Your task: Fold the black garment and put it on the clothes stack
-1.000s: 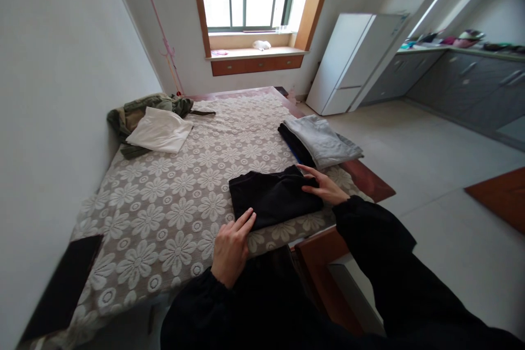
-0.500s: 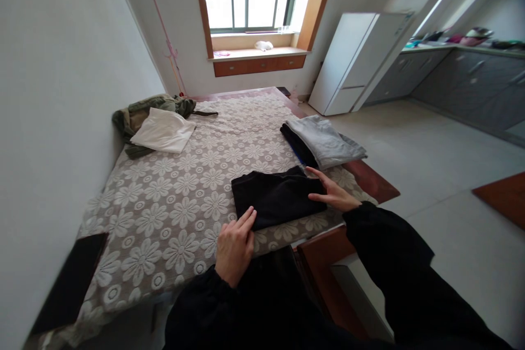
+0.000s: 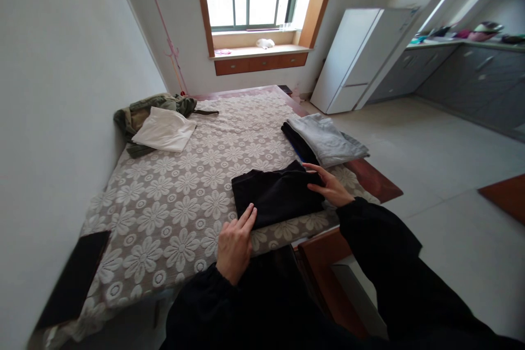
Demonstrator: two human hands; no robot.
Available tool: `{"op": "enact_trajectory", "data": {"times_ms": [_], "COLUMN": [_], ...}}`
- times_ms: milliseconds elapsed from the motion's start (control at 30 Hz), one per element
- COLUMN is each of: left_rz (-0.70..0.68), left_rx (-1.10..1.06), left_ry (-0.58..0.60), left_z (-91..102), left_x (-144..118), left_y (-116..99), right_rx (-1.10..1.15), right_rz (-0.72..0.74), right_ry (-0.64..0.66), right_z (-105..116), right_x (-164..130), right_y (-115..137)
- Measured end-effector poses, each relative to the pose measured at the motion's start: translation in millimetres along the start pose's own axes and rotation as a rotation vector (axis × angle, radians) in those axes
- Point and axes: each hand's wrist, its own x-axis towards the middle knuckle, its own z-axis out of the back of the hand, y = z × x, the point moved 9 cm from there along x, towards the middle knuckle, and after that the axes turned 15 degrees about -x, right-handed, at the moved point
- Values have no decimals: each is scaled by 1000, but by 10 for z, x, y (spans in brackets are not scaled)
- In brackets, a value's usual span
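On the near edge of the table, over the flowered lace cloth (image 3: pixel 172 213), I see a folded black garment (image 3: pixel 275 194) lying flat. My left hand (image 3: pixel 234 243) rests open, fingers together, with its fingertips touching the garment's near left corner. My right hand (image 3: pixel 330 186) lies flat and open on the garment's right edge, gripping nothing. Just beyond it sits a folded grey garment (image 3: pixel 326 139) on a dark one. Far left, a white folded piece (image 3: pixel 164 129) lies on an olive jacket (image 3: pixel 139 112).
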Motion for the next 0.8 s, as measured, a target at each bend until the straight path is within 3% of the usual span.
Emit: {"op": "enact_trajectory", "data": {"times_ms": [167,367,567,800], "left_rz": [-15,10,41,58], "left_rx": [54,14,-104,-16], "left_ry": [26,7,-61,-32], "left_z": [15,12,43,71], "left_x": [7,3,-9,-23], "left_y": [-36,-16,33,-8], "right_rx": [5,70,58,3], "right_rz": [-4,-107,-130,-145], "right_ry": [0,-5,-27,-35], "right_z": [-39,11,14,9], "right_x": [17,-109,-173,-211], "right_y": [-70,-165,-112,-97]}}
